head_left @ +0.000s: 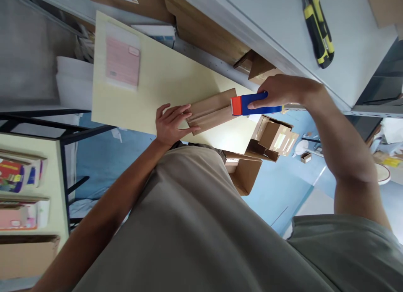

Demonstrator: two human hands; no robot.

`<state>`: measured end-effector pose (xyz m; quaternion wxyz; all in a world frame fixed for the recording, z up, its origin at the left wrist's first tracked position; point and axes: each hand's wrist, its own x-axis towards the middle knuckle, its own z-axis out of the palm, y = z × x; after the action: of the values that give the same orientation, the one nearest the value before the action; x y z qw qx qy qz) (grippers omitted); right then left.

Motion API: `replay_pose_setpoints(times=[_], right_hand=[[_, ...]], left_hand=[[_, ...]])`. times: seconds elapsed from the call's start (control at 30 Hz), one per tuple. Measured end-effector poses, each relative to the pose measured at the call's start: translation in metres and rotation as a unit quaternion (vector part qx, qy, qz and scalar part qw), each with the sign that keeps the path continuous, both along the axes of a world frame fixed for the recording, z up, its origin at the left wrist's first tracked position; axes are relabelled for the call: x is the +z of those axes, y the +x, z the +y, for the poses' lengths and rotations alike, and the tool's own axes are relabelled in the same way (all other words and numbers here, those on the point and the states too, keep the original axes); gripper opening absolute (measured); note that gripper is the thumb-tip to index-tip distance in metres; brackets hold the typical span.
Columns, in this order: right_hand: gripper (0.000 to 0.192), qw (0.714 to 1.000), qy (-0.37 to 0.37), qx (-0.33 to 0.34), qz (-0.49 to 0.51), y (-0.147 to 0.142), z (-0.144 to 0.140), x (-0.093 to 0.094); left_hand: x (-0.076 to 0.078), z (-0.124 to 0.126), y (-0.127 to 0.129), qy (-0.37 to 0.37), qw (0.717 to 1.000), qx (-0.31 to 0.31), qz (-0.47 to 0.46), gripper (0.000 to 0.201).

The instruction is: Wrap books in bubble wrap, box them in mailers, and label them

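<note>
On the pale yellow table, a narrow brown cardboard box (211, 111) lies at a slant, a lengthwise seam along its upper face. My left hand (172, 123) holds its left end, with the thumb along the near edge and the fingers spread over the end. In my right hand (273, 91) is a blue tape dispenser (256, 104) with a red front, which I grip from above. That red front is at the right end of the box; I cannot tell whether they touch. The tape itself is not clearly visible.
A pink-and-white packet (122, 59) lies at the table's (151, 73) left end. Up on the grey shelf rests a black-and-yellow utility knife (318, 31). Open cardboard cartons (247, 174) stand below to the right. At the lower left, books (19, 174) fill a rack.
</note>
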<state>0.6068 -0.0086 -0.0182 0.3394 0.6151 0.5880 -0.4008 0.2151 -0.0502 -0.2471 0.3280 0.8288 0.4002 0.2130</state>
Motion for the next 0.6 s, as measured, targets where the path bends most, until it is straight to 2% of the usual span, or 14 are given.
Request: replay_pose_setpoints(times=[0.17,0.37,0.5,0.6], right_hand=[[0.07,1.0,-0.008,0.001,0.028,0.009,0.002,-0.02],[0.068,0.992,-0.035,-0.056,0.111,0.023,-0.022,-0.052],[0.067,0.985,-0.036,-0.096,0.138,0.019,-0.047,-0.068],[0.062,0.981,-0.026,-0.119,0.153,0.015,-0.06,-0.074]], left_hand=[[0.008,0.002,0.0,-0.019,1.0,-0.004,-0.002,0.064],[0.018,0.02,-0.016,-0.052,0.995,-0.081,0.035,0.065],[0.038,0.036,-0.028,-0.076,0.985,-0.138,0.065,0.068],[0.056,0.034,-0.018,-0.073,0.978,-0.169,0.098,0.085]])
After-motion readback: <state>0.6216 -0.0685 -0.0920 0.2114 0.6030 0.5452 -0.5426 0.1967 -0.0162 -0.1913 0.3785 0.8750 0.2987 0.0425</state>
